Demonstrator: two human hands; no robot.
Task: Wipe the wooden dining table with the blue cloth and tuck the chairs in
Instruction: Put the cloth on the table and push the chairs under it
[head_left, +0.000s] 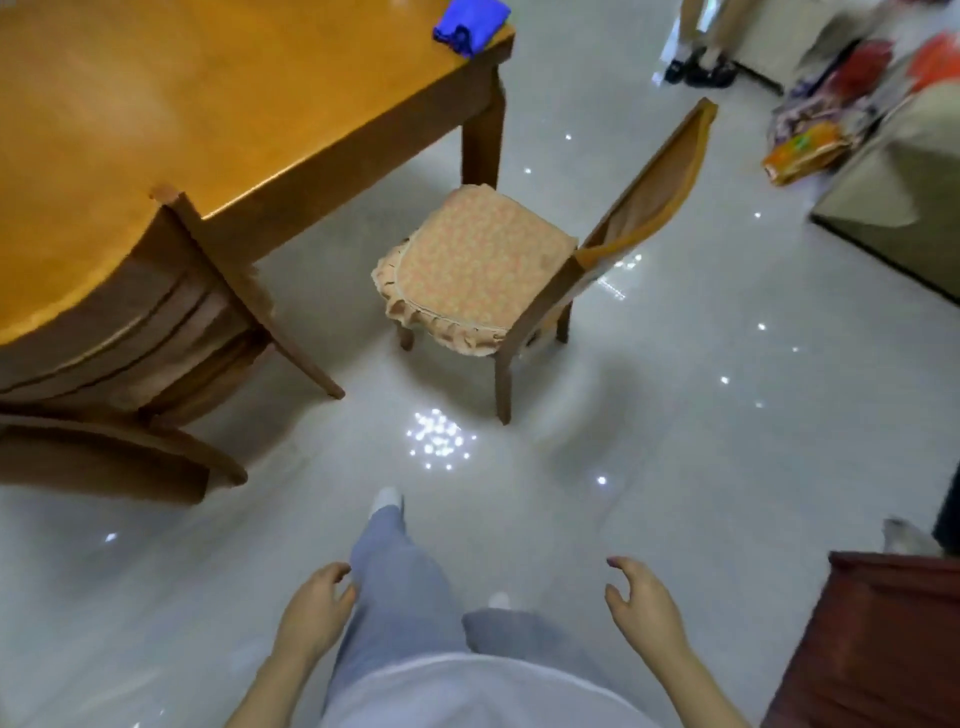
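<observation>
Both grips are hanging low in front of the body and are holding nothing: the left grip (317, 608) is hanging beside the grey trouser leg with its fingers loosely curled, and the right grip (641, 603) is spreading a little wider, with fingers half bent and apart. Further out, the pulled-out chair (478, 265) is standing on the glossy floor (701, 441), apart from the desk (208, 104) and near its corner, with the seat facing the desk. I am judging it as a stiff wooden frame, not very heavy, which is probably sliding easily on such smooth tiles. The frilled cushion on the seat is looking soft and loose, so it is not offering a good hold. The top rail of the backrest (660, 171) is seeming the best place to take, with both grips, pushing straight. The blue cloth (470, 26) is lying crumpled on the far corner of the desk, just at the edge; it is looking soft and light, and one grip is probably being enough for it. At the left a tucked chair (156, 322) is sitting under the desk, and a second backrest (104, 457) is showing nearer. Room around the pulled-out chair is looking open, but the desk leg (483, 135) is standing just beside the seat's path, and a dark red cabinet (883, 639) and bags (810, 150) are crowding the right side.
</observation>
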